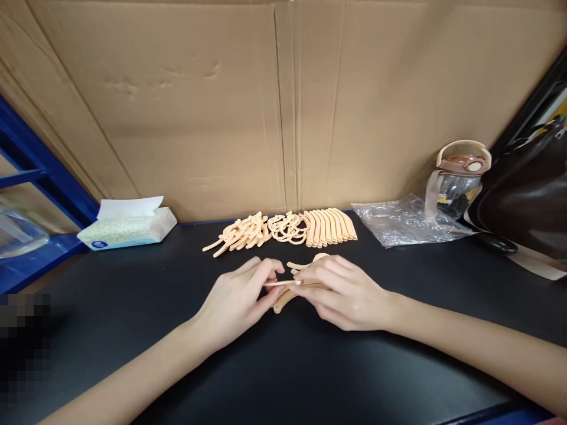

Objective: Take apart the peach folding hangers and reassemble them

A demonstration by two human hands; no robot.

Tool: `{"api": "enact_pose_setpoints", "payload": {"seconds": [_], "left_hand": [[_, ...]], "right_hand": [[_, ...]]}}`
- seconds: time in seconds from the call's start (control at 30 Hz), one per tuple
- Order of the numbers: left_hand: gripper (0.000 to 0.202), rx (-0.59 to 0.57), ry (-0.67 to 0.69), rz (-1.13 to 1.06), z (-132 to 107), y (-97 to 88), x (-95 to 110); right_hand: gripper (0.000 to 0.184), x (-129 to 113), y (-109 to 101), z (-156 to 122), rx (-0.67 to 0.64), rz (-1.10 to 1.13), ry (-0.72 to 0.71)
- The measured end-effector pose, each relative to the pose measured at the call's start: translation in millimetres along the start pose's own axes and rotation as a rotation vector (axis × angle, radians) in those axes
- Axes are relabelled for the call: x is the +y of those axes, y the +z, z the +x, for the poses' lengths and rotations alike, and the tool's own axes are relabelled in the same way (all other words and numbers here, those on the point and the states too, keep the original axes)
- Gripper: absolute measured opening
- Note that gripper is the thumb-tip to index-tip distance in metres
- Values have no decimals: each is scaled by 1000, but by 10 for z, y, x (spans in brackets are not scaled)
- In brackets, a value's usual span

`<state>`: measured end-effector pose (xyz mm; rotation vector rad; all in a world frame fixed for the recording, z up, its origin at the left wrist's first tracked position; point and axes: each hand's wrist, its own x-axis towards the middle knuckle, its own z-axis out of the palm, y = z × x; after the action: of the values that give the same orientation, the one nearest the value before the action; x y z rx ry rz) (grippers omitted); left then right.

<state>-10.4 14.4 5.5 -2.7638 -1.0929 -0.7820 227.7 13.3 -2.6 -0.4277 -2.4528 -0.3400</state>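
Workshop, likely: black worktop (110, 330), blue frame (53, 174), cardboard wall (199, 106).

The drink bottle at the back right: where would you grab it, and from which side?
Probably by the top of the handle on the drink bottle, coming from above. The handle arches over the lid, leaving a gap to hook into, while the cardboard behind and the dark bag to its right crowd the sides.

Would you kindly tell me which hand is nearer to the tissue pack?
The left. The left hand is to the right of the tissue pack and closer to the person; the right hand is farther right, past the left.
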Motion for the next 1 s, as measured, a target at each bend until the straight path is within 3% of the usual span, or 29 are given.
{"api": "enact_pose_setpoints", "payload": {"seconds": [0.2,0.4,0.53,0.7,0.87,1.0], "left_hand": [[11,49,-13,19,13,-25,-43],[11,146,67,-25,-12,-28,6],[14,145,98,-13,-16,-29,32],[16,69,30,-175,-44,-23,32],[19,-148,-99,-525,-8,-48,74],[14,-232,-189,-529,7,-34,78]], "right_hand": [[18,93,-14,-24,40,57,136],[23,37,-18,3,15,7,73],[32,-2,-18,8,-53,-11,29],[30,-9,6,9,-112,-3,-19],[30,8,31,-2,-152,-13,-26],[30,16,26,4,-186,-11,-21]]}}
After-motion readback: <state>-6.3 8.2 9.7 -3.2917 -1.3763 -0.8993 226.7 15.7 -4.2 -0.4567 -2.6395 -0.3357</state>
